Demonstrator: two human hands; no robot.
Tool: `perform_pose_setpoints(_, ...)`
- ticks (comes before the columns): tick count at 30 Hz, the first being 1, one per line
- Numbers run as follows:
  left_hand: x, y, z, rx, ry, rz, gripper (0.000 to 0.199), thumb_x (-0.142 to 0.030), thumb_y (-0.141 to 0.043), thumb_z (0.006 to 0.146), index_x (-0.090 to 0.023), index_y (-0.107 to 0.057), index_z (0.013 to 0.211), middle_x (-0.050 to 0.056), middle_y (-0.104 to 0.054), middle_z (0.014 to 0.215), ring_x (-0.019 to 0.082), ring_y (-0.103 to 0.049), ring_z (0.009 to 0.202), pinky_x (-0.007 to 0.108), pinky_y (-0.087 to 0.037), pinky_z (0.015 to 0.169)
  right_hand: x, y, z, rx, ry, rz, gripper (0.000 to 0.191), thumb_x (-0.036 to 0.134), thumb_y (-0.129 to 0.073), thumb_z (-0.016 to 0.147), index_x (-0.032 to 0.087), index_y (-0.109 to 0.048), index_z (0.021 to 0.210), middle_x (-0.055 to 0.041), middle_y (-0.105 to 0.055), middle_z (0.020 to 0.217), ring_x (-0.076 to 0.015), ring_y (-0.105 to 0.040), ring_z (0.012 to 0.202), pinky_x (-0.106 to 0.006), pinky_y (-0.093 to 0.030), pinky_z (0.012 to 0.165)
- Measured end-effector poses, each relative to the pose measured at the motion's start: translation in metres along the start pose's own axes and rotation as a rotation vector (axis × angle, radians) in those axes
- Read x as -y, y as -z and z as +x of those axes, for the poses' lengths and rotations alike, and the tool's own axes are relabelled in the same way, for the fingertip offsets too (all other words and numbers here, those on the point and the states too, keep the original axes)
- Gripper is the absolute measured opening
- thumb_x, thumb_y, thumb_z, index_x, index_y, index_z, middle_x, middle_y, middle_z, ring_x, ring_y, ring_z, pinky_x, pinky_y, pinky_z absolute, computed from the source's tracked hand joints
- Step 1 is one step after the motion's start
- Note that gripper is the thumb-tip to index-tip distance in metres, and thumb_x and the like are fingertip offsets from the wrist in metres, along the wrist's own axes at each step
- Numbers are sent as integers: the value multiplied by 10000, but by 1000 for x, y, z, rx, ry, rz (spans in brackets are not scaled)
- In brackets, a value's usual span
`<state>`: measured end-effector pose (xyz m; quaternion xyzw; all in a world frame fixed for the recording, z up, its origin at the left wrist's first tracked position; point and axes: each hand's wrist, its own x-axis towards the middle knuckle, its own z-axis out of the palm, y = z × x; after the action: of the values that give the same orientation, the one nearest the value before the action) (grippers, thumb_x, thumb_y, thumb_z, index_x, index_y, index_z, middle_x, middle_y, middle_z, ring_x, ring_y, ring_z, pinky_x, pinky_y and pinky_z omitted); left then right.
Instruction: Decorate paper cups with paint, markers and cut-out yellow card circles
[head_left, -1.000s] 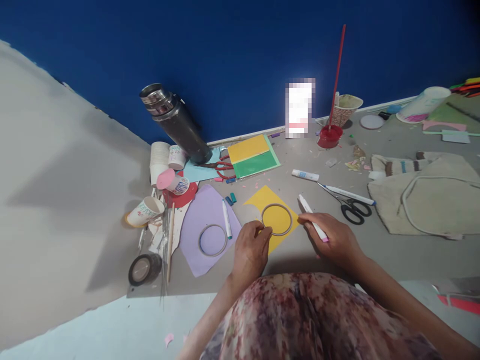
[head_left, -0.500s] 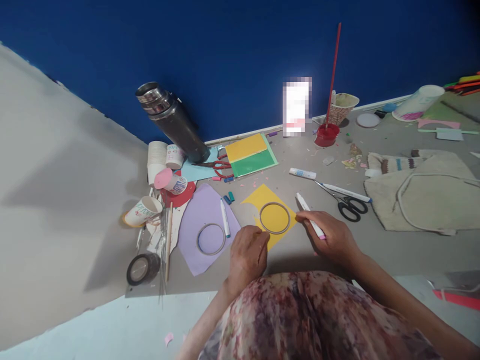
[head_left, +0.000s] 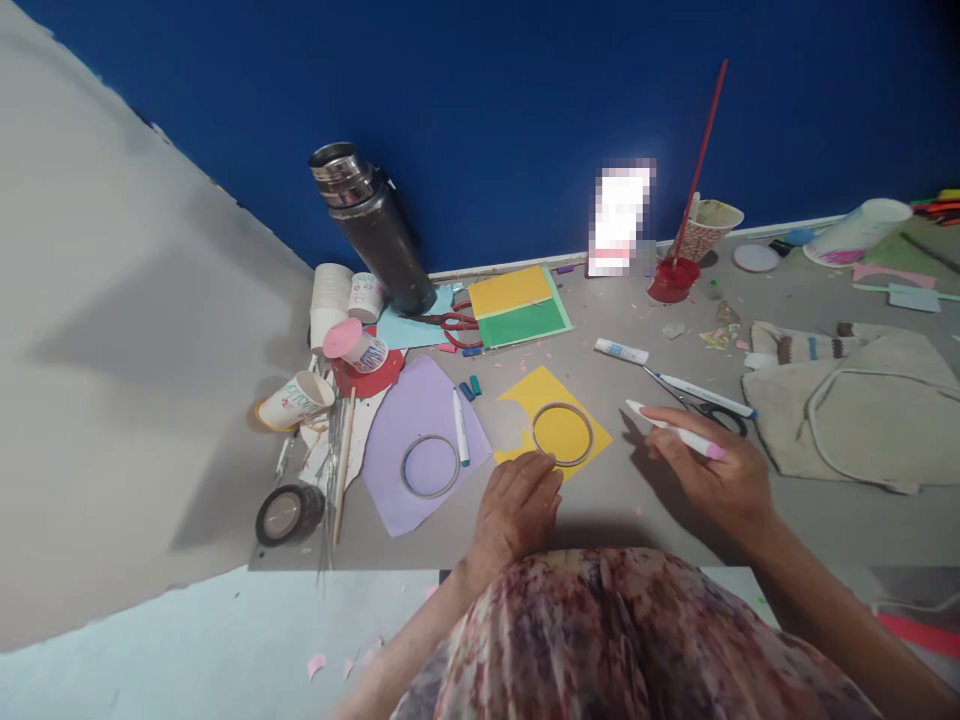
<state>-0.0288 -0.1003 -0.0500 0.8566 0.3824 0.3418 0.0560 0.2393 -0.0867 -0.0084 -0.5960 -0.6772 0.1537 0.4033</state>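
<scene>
My left hand (head_left: 517, 505) lies palm down at the near edge of the yellow paper (head_left: 541, 385), its fingertips on the paper at the lower rim of a thin metal bangle (head_left: 562, 404). The bangle lies flat on that sheet, which has a curved piece cut from its left side. A white marker with a pink end (head_left: 679, 430) is gripped in my right hand (head_left: 716, 485), raised over the table right of the paper, its pointed end toward upper left. Another bangle (head_left: 459, 467) and a teal-ended marker (head_left: 460, 425) rest on purple paper (head_left: 394, 450).
Black-handled scissors (head_left: 726, 420), a blue-ended marker (head_left: 709, 394) and a glue tube (head_left: 621, 351) lie beyond my right hand. Farther back stand a dark flask (head_left: 379, 235) and a red pot (head_left: 673, 282). Paper cups (head_left: 296, 400) and black tape (head_left: 289, 515) are at left, cloth (head_left: 885, 420) at right.
My right hand has lifted away to the right from the yellow paper with the marker. My left hand's fingers have stretched farther forward at the bangle. The whole view has shifted slightly.
</scene>
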Motion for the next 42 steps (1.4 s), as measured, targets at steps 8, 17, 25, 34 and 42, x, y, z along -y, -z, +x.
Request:
perform_pose_setpoints(8,-2,3,0,-16,18,29,241,-181,-582,976,-213,-692,1188,126,-771,1132,248,-725,1106,380,-588,915,11,5,17,-152,-153,33,294,461,-609,987,214,-764,943,-3,-693,640,-141,-588,465,-269,-475,461)
perform_pose_setpoints(17,-1,-1,6,45,81,104,279,-177,-579,964,-191,-667,1229,147,-699,1155,237,-697,1014,363,-581,826,10,2,18,-104,-223,178,243,454,-641,953,228,-729,963,-7,-708,663,-166,-665,540,-265,-536,509)
perform_pose_setpoints(25,-1,0,4,96,76,103,303,-228,-556,981,-196,-646,1268,148,-680,1159,267,-661,1071,403,-575,866,8,5,26,-61,-168,133,255,451,-621,972,227,-744,967,-4,-702,653,-169,-651,553,-279,-517,541)
perform_pose_setpoints(34,0,-3,1,150,95,103,343,-227,-599,942,-200,-648,1281,158,-677,1184,287,-659,1077,422,-570,862,13,-6,35,-7,-144,168,275,458,-592,984,235,-753,984,-12,-720,669,-178,-662,540,-281,-531,518)
perform_pose_setpoints(42,0,-8,-1,179,22,40,287,-240,-586,985,-202,-639,1264,152,-712,1256,269,-643,1197,406,-551,916,27,-12,62,23,-1,81,296,494,-585,983,243,-711,888,-28,-730,717,-157,-587,514,-288,-483,505)
